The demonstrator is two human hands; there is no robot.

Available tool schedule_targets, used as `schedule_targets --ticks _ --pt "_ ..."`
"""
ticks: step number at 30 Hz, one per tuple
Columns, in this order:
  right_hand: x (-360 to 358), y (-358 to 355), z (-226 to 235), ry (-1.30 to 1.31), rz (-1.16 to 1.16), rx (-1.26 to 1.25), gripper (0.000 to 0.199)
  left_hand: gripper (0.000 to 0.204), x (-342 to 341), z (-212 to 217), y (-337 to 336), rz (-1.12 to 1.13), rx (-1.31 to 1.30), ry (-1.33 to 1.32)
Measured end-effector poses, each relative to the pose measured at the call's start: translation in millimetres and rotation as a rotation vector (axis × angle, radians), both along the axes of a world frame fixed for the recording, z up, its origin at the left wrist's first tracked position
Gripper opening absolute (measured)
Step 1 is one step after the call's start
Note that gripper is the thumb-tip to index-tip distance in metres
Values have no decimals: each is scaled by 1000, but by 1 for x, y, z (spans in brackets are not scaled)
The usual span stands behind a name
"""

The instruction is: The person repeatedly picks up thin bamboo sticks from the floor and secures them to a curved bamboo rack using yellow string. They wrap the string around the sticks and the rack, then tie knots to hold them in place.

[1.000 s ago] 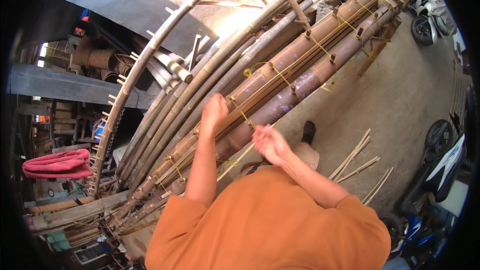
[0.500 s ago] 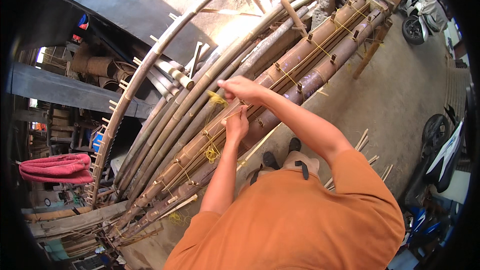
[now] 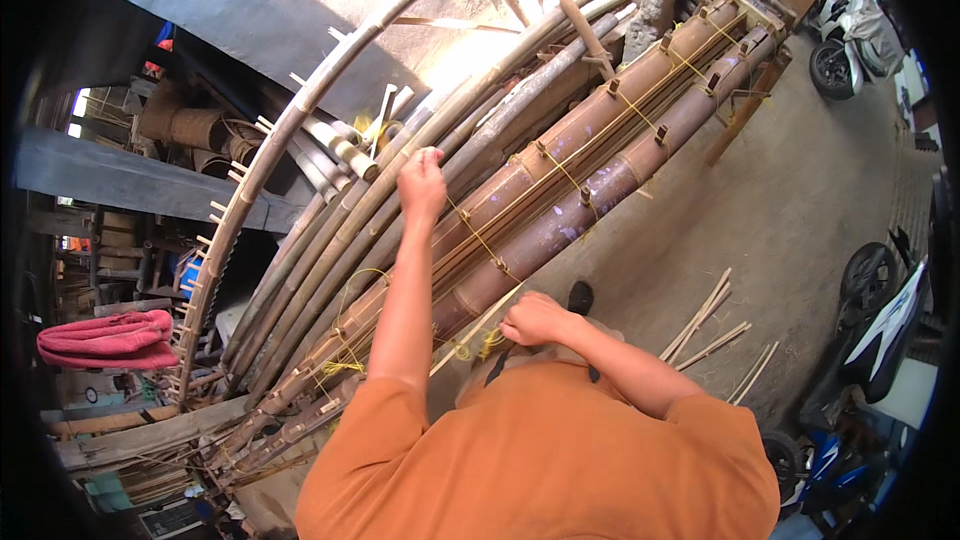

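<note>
Two thick brown bamboo poles, an upper one (image 3: 515,185) and a lower one (image 3: 610,187), run diagonally side by side, with thin strips between them. Short wooden pegs stick out of both, and yellow string (image 3: 563,168) crosses from pole to pole. My left hand (image 3: 422,183) is raised past the upper pole in a fist. A string line leads down from beside it to the lower pole; what the fist holds is hidden. Close to my body, my right hand (image 3: 533,320) is closed on yellow string, whose loose bundle (image 3: 490,342) dangles at its left.
Several long bamboo poles (image 3: 370,205) lie beyond the work. A curved pole with pegs (image 3: 262,175) arches at the left, near a red cloth (image 3: 105,340). Thin bamboo sticks (image 3: 700,315) lie on the floor at right. Motorbikes (image 3: 890,310) stand along the right side.
My left hand has risen away from the poles, up and to the left. My right hand has come down from above it toward my body, the yellow string bundle now beside it.
</note>
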State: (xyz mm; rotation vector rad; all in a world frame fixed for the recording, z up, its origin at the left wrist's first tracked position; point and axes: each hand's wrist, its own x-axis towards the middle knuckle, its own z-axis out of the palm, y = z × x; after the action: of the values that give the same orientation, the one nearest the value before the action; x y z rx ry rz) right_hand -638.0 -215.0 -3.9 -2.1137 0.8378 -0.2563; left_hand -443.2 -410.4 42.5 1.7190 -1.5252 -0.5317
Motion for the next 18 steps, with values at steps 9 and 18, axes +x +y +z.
schedule_targets --ticks 9,18 --pt "3 32 -20 122 -266 -277 20 64 96 3 50 -244 316 -485" --pt "88 101 5 13 -384 534 27 55 302 100 150 -138 161 861"
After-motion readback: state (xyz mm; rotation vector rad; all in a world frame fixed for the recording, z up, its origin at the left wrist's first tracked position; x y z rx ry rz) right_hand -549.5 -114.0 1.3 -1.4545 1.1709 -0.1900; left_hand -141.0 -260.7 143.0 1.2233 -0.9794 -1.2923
